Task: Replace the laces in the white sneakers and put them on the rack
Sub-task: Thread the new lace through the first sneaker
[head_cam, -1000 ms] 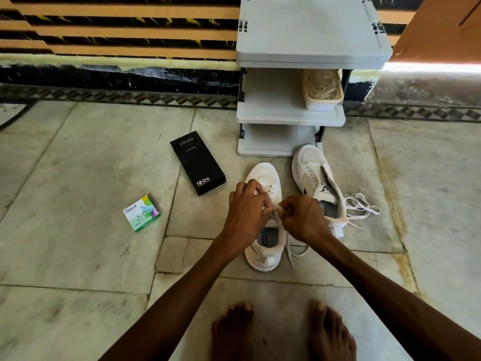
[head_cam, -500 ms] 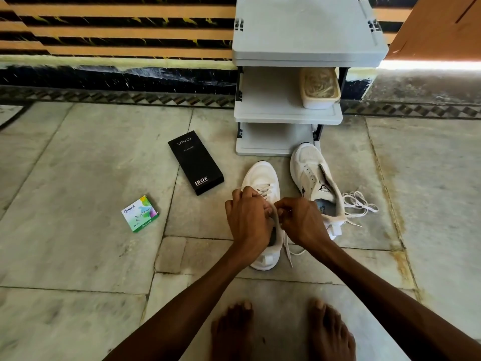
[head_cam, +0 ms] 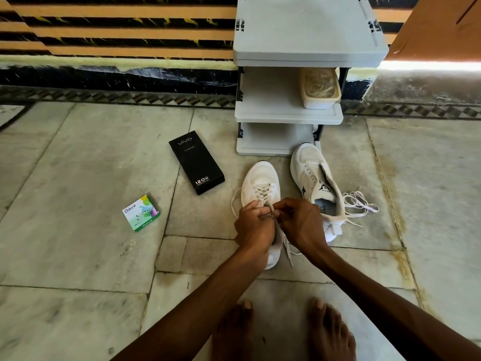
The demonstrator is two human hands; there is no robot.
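Your left hand and right hand meet over the nearer sneaker, which stands on the floor with its toe pointing at the rack. The fingers of both hands are curled and pinch the lace at the top of its crossings, knuckles almost touching. The lace runs criss-cross up the front of this shoe. One thin loop of it bows out to the left of the shoe, and a flat end trails down past the heel, between your wrists.

The second sneaker lies just to the right, toe against the foot of the rack, tilted onto its side with the tongue pulled open and the printed insole showing. A loose lace lies in a tangle on the floor, touching its right flank.

The rack is grey, with three shelves. A pale tub sits at the right end of the middle shelf; I cannot tell what is in it.

To the left of the shoes a long black box lies flat on the floor, and further left, well apart, a small green box. Your bare feet show at the bottom edge.
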